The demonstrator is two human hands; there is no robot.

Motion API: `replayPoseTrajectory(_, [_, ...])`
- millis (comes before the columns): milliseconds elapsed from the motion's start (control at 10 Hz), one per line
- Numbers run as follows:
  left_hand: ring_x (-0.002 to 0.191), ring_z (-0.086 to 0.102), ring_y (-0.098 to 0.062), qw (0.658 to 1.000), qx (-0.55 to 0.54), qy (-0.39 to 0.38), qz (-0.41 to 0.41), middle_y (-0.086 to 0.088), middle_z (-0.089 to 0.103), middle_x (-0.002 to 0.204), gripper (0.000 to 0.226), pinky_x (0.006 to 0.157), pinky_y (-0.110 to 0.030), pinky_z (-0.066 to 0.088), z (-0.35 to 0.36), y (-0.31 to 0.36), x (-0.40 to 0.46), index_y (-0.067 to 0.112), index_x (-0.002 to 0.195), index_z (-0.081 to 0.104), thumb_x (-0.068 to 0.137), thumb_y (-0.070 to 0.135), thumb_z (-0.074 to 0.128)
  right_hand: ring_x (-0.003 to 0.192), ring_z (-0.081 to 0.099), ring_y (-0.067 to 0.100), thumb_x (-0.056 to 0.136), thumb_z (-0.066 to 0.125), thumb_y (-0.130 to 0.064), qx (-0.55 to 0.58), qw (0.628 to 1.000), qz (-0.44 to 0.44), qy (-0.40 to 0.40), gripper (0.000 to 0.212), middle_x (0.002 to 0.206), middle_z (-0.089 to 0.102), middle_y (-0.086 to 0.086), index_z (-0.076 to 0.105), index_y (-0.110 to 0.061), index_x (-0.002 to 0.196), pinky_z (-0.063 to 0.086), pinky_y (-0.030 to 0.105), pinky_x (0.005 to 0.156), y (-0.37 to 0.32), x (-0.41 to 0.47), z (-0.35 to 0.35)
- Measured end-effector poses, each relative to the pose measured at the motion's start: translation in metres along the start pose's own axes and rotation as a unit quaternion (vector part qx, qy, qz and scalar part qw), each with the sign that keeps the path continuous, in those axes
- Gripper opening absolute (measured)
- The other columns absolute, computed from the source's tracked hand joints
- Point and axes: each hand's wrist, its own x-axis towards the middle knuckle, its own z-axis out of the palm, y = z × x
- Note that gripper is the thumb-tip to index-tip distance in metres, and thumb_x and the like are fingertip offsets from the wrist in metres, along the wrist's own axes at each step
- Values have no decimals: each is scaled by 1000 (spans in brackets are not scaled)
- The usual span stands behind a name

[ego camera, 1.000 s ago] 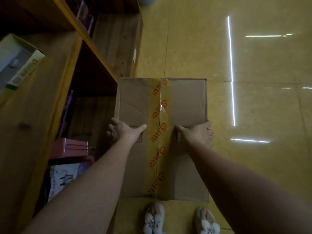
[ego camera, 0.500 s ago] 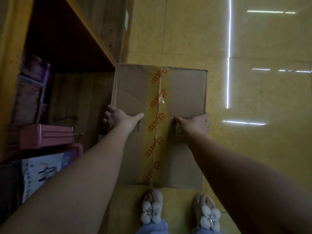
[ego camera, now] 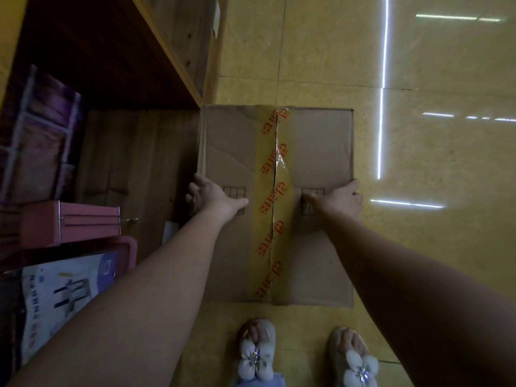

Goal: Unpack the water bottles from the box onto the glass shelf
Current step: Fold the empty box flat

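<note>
Brown box [ego camera: 315,152], yellow tape [ego camera: 269,208] with red print, pink case [ego camera: 69,223], yellow floor [ego camera: 432,261]

Head view, seemingly straight down

Box [ego camera: 312,152] lower, nearer the feet [ego camera: 257,356].

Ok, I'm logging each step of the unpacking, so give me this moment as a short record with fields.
box: cardboard box on the yellow tiled floor, flaps down
tape: printed tape along the centre seam, which looks split
left hand: left hand grips the box's left edge, thumb on top
right hand: right hand grips the right edge, thumb on top
bottles: none visible
beside box: wooden shelving with a pink case
feet: flowered sandals at the box's near edge
</note>
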Motion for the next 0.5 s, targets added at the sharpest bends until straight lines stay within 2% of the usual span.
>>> replayPoseTrajectory(200, [143,13,-34,998,58,15,-25,-14,4,157,119,114,-45,24,10,3,3,4,150,-9,74,38,76,142,18,33,81,69,-42,-47,999,1,6,108,153,16,18,-6,-8,150,22,47,114,1,3,8])
replayPoseTrajectory(300, [145,7,-33,997,68,11,-28,-14,-1,158,114,116,-47,18,12,5,-3,8,150,-7,77,40,73,142,15,32,83,66,-42,-54,999,-2,-5,106,154,14,19,-8,-5,149,19,47,114,-1,0,3])
replayPoseTrajectory(400, [147,-2,-31,998,59,6,-2,-11,-6,159,100,117,-47,15,12,14,-20,15,152,-3,83,38,67,145,10,30,85,64,-41,-56,998,-15,-18,101,156,10,17,-4,-6,150,17,50,116,-7,-14,-3])
replayPoseTrajectory(500, [147,-3,-31,997,51,30,43,-9,-4,160,91,119,-46,14,2,31,-45,17,152,-1,88,36,61,146,9,29,87,61,-42,-84,993,-73,-33,95,157,9,14,-2,-11,151,16,50,117,-21,-45,-15])
